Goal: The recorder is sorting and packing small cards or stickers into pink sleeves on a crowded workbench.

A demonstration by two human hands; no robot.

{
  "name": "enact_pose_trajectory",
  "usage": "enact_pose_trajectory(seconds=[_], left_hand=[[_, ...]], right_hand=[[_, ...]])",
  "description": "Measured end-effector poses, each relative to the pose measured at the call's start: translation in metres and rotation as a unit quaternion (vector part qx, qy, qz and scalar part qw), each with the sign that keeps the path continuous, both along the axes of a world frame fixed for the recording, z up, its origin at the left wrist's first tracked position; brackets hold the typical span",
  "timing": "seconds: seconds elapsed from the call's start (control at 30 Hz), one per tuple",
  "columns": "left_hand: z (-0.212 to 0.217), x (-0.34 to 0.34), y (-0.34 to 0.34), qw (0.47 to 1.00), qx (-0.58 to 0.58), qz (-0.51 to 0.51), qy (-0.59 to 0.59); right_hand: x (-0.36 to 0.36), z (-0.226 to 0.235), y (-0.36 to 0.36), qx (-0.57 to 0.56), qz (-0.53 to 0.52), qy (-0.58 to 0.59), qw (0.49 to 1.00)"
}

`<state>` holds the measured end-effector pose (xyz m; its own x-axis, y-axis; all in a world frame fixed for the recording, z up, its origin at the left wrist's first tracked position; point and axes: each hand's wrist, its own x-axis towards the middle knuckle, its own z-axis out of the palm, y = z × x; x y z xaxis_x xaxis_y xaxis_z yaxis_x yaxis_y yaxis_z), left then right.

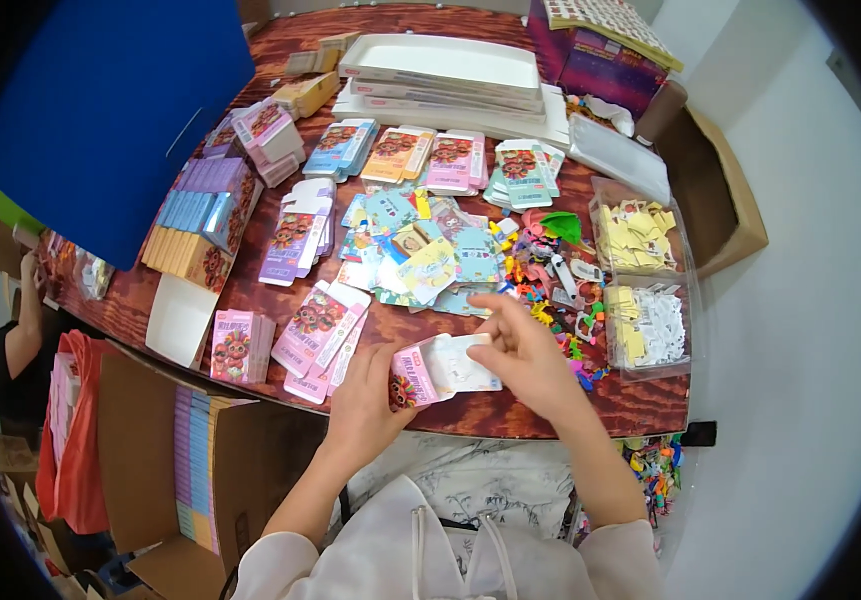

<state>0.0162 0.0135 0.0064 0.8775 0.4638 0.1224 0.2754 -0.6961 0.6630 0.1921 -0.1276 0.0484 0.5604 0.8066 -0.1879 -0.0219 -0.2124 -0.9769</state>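
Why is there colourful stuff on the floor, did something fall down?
It looks that way. Small colourful pieces lie scattered on the floor by the right end of the table, below the heap of small toys on top. Both hands hold a small pink box, away from them.

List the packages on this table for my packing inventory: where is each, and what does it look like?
Small pink carton: held in both hands, left hand, right hand, at the table's near edge.
Flat cartons: fanned stacks, blue, orange, pink, green, far middle.
Pink flat cartons: near left.
White trays: stacked at the far edge.
Clear tubs: right side, holding yellow and white bits.
Brown box: right, beside the table.
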Motion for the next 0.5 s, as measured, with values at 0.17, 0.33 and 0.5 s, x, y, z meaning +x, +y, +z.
enact_pose_trajectory(seconds=[0.17, 0.33, 0.5], left_hand=[[-0.008, 0.003, -0.004, 1.000, -0.012, -0.018, 0.002], [-0.013, 0.009, -0.006, 0.998, -0.058, 0.004, -0.031], [-0.019, 0.009, -0.007, 0.994, -0.087, 0.003, -0.065]], right_hand=[[-0.034, -0.030, 0.007, 0.013, -0.137, -0.274, 0.952], [-0.045, -0.034, 0.008, 0.121, -0.174, -0.428, 0.878], [-0.052, -0.035, 0.001, 0.106, -0.067, -0.462, 0.878]])
